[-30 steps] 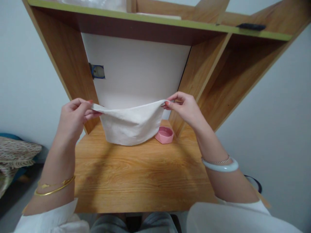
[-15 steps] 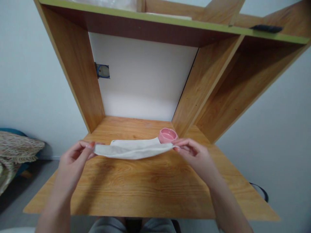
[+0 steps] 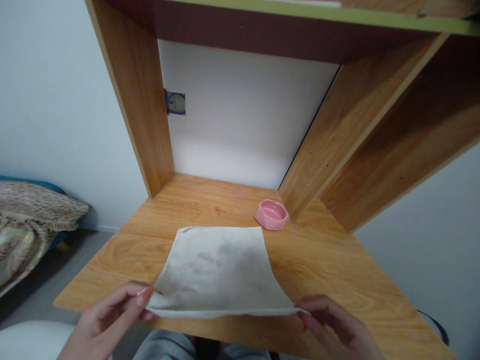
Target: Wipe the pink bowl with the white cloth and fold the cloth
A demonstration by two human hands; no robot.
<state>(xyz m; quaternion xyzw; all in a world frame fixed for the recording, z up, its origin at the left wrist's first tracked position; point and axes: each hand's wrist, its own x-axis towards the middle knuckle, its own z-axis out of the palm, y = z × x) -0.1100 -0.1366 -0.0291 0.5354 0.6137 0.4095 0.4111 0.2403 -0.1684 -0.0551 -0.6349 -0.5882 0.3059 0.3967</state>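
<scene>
A whitish cloth [image 3: 221, 265] with faint grey stains is spread over the wooden desk, its far edge lying on the surface. My left hand [image 3: 116, 315] pinches its near left corner between thumb and fingers. At the near right corner, my right hand [image 3: 330, 320] grips the cloth the same way. The near edge is stretched between both hands close to the desk's front edge. Just beyond the cloth's far right corner stands a pink faceted bowl [image 3: 271, 215]; nothing shows inside it.
The wooden desk [image 3: 337, 270] has side panels, an upright divider [image 3: 318, 160] and a shelf [image 3: 240, 27] overhead. A socket opening [image 3: 175, 103] sits in the white back panel. To the left is furniture with a patterned throw [image 3: 33, 215]; a white rounded seat [image 3: 33, 340] is at lower left.
Both hands have come down and toward me, drawing the near edge of the cloth with them. The cloth, earlier hanging folded between the hands, now lies opened out. The view has tilted down.
</scene>
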